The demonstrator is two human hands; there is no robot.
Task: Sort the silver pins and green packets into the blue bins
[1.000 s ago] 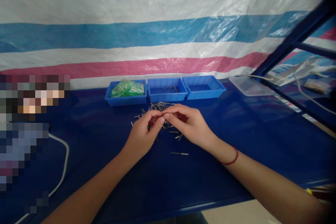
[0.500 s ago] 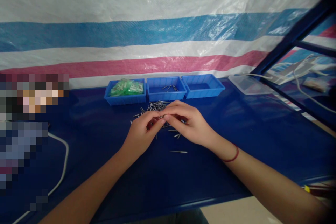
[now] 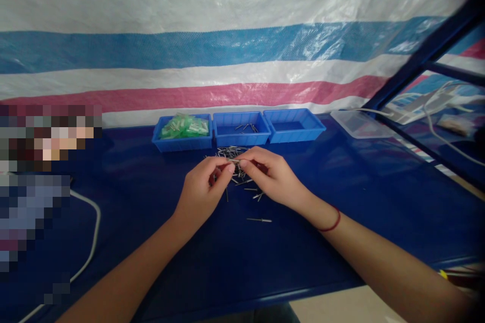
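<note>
Over a loose pile of metal rivets (image 3: 231, 151), my left hand (image 3: 202, 186) and my right hand (image 3: 275, 174) meet with their fingertips close together. A small metal rivet (image 3: 235, 161) spans the gap, pinched at its ends by both hands. Several rivets stick out below my fingers. One single rivet (image 3: 259, 220) lies apart on the blue table (image 3: 227, 272), nearer to me. Behind the pile stand three blue bins: the left bin (image 3: 182, 145) holds green bags with metal pieces, the middle bin (image 3: 242, 138) a few rivets, and the right bin (image 3: 297, 134) shows a bare floor.
A clear plastic lid (image 3: 359, 124) lies at the back right, beside a dark blue metal frame (image 3: 413, 73). On the left a white cable (image 3: 97, 222) curves over the table, next to a blurred-out person (image 3: 34, 202). Striped sheeting (image 3: 189, 45) hangs behind.
My hands have drawn slightly apart at the fingertips, so the rivet between them shows more. The view has shifted a little. The bins and the single rivet lie as before.
</note>
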